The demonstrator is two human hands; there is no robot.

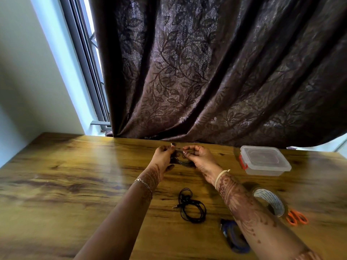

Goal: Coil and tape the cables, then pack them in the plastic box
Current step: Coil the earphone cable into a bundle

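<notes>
Both my hands are raised over the far middle of the wooden table (75, 184). My left hand (164, 156) and my right hand (199, 156) pinch a thin dark cable bundle (181, 159) stretched between them. A second black earphone cable (191, 206) with a jack plug lies loosely coiled on the table between my forearms. The clear plastic box (264, 160) with red latches stands shut at the far right. A roll of clear tape (270, 200) lies beside my right forearm.
Orange-handled scissors (296, 217) lie right of the tape. A blurred dark blue object (233, 235) lies partly under my right forearm. A dark patterned curtain (206, 72) hangs behind the table's far edge, with a window at its left.
</notes>
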